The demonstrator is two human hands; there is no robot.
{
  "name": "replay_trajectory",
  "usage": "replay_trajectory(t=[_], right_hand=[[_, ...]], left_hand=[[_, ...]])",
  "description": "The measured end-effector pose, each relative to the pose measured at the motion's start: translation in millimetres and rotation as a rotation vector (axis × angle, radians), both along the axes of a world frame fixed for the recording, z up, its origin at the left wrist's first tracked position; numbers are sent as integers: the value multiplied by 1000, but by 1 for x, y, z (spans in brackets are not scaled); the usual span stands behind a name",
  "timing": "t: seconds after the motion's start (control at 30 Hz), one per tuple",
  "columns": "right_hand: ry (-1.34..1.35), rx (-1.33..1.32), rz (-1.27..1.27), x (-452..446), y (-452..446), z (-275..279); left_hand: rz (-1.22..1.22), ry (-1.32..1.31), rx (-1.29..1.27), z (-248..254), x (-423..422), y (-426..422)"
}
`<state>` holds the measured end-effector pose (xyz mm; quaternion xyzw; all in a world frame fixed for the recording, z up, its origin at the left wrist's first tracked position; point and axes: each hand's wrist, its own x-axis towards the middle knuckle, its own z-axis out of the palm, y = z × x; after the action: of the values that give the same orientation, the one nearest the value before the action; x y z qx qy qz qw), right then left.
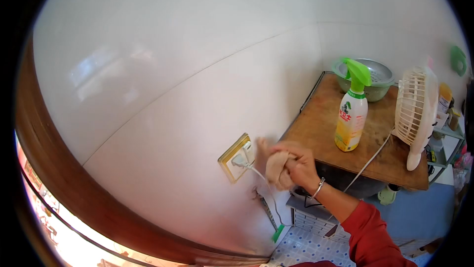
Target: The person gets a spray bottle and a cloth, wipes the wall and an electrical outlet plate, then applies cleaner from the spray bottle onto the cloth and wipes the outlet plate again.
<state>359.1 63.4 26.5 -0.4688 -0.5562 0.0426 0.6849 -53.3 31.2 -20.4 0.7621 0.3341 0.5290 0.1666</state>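
My right hand [302,168], with a silver bracelet at the wrist and a red sleeve, is closed around a bunched beige cloth [279,171]. The hand and cloth are close to the glossy wall, just right of a gold-framed wall socket [228,162]. Plugged into that socket is a white plug [240,161], whose cord [270,190] hangs down past the cloth. Beside the hand, the tile shows a blurred reflection of it. My left hand is out of sight.
On a brown wooden board [316,133] stand a green-topped spray bottle [351,119], a metal colander in a green basin [380,89] and a white fan [414,109]. Below is a blue surface [419,217]. A dark wooden frame [64,168] curves along the left.
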Motion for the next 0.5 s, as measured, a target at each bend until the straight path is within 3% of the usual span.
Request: replay_trajectory(t=[0.03, 0.1, 0.13, 0.17, 0.3, 0.5], right_hand=[[6, 151, -116, -3, 0, 20], [-466, 315, -274, -11, -11, 85], [-469, 316, -268, -13, -7, 105], [-642, 311, -214, -17, -2, 123], [-1026, 226, 22, -45, 13, 147], [-1522, 86, -193, -77, -7, 162]], left_hand=[[11, -1, -4, 0, 0, 0], [-13, -14, -9, 1, 0, 1], [-12, 1, -3, 0, -2, 1], [-9, -4, -5, 1, -3, 1], [-8, -15, 8, -3, -4, 3], [-20, -27, 20, -4, -4, 6]])
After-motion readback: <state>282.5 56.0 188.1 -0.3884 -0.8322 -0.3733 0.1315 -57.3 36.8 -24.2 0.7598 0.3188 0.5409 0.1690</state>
